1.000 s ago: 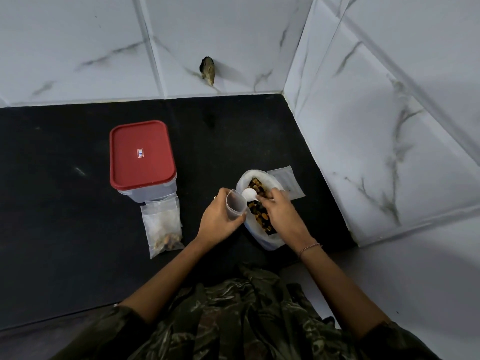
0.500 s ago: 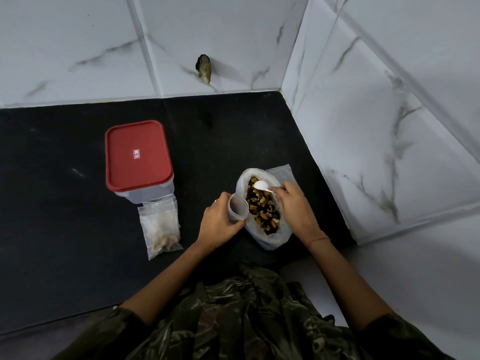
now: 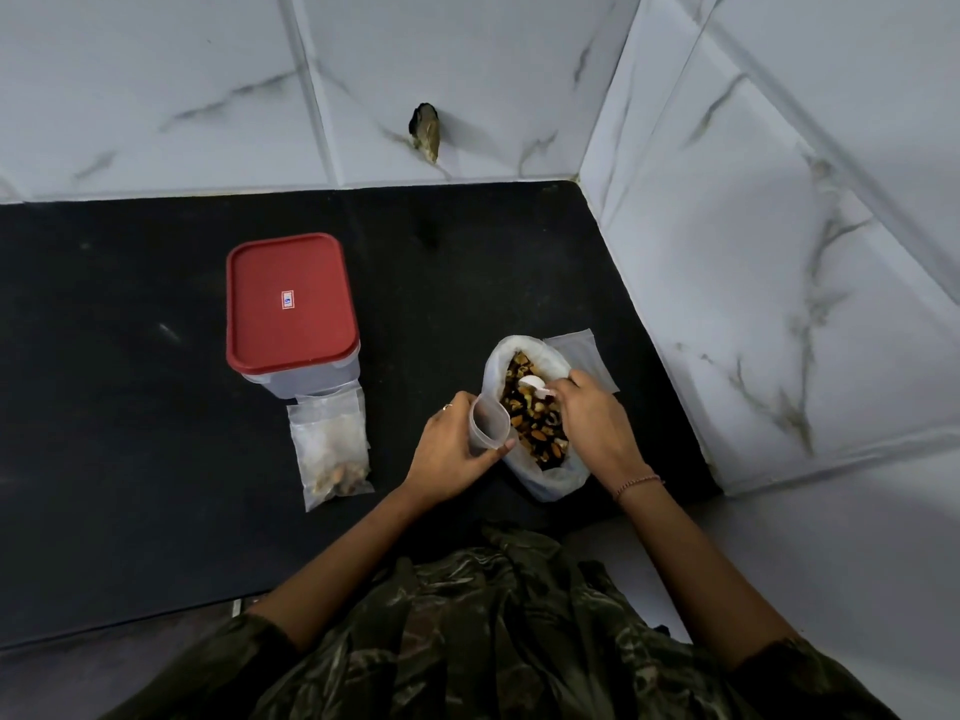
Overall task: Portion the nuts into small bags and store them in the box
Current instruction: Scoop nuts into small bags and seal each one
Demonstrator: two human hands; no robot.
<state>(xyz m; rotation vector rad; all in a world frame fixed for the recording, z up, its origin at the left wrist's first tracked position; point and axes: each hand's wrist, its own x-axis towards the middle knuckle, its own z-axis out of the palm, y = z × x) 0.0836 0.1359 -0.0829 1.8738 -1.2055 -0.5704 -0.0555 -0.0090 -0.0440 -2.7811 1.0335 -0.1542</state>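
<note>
A large white bag (image 3: 558, 475) lies open on the black counter, full of mixed nuts (image 3: 535, 418). My right hand (image 3: 597, 426) pinches a white plastic spoon (image 3: 532, 384) whose bowl sits in the nuts. My left hand (image 3: 449, 452) grips a small clear bag (image 3: 487, 420), held open just left of the big bag. A filled small bag (image 3: 332, 449) lies flat to the left. Behind it stands the clear box with a red lid (image 3: 288, 304), closed.
Empty small bags (image 3: 584, 350) lie behind the big bag, near the right tiled wall (image 3: 779, 283). The black counter (image 3: 130, 407) extends left. A dark hole (image 3: 426, 129) marks the back wall.
The spoon left the mouth of the small bag, swung to the far end of the big bag, then dipped lower into the nuts. My left hand kept the small bag open.
</note>
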